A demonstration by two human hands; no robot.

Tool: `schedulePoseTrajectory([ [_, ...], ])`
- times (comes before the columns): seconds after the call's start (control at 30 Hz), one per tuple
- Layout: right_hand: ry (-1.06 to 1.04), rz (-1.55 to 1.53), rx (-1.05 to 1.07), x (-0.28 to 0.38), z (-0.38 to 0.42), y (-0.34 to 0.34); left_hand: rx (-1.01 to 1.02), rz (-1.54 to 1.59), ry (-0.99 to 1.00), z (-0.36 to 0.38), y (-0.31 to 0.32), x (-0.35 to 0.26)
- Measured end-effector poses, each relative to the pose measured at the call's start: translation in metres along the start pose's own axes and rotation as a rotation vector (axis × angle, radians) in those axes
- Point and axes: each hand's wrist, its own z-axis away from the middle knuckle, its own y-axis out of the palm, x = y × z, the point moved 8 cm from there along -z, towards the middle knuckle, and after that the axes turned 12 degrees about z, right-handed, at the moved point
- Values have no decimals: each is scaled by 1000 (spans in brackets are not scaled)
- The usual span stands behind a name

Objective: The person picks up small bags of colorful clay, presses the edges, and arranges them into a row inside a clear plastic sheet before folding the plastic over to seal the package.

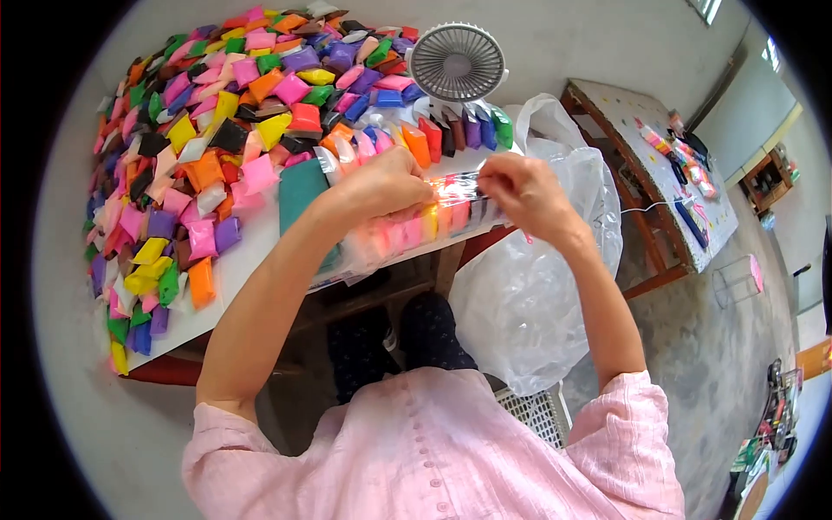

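A clear plastic bag (455, 192) with shiny glare is stretched between my two hands at the table's front edge. A row of colored packets (407, 232) shows through the plastic below them, in pink, yellow and orange. My left hand (392, 184) has its fingers closed on the bag's left side. At the right end, my right hand (523, 192) pinches the bag with bent fingers. The fingertips are partly hidden. Just behind my hands stands another row of upright packets (433, 137). A dark green flat piece (299, 201) lies left of my left forearm.
A large heap of colored packets (208, 169) covers the left of the white table (212, 322). A round fan (458, 62) stands at the back. A big clear plastic sack (529, 308) hangs right of the table. Farther right is a second table (637, 165) with items on it.
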Motion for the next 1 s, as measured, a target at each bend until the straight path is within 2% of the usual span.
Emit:
schedulePoseTrajectory([
  [0.13,133,53,117,-32,0,-8,-36,103,44,2,0,1],
  [0.23,198,227,152,-45,0,-25,12,53,30,-3,-1,4],
  [0.33,100,474,-108,-5,-5,-44,20,32,35,2,-2,-1],
  [0.37,8,223,-141,5,-8,-33,39,55,30,2,-2,0],
  [0.43,14,-216,30,36,-12,-1,78,98,10,2,-2,3],
  [0.47,44,-407,135,46,-12,15,31,121,29,5,-5,3],
  [0.53,39,-400,102,45,-15,32,-68,166,71,18,-12,-2],
  [0.57,35,-396,87,44,-17,38,-3,149,54,26,-13,-6],
  [0.67,92,-459,133,42,-16,41,-5,171,197,38,-17,-5],
  [0.7,89,-449,139,42,-16,42,24,84,211,42,-21,-4],
  [0.83,99,-413,149,44,-16,41,-156,-88,342,85,-26,-14],
  [0.93,115,-375,176,45,-14,42,-256,-295,366,109,-19,-12],
  [1.0,118,-375,176,43,-14,43,-339,-341,512,119,-18,-11],
])
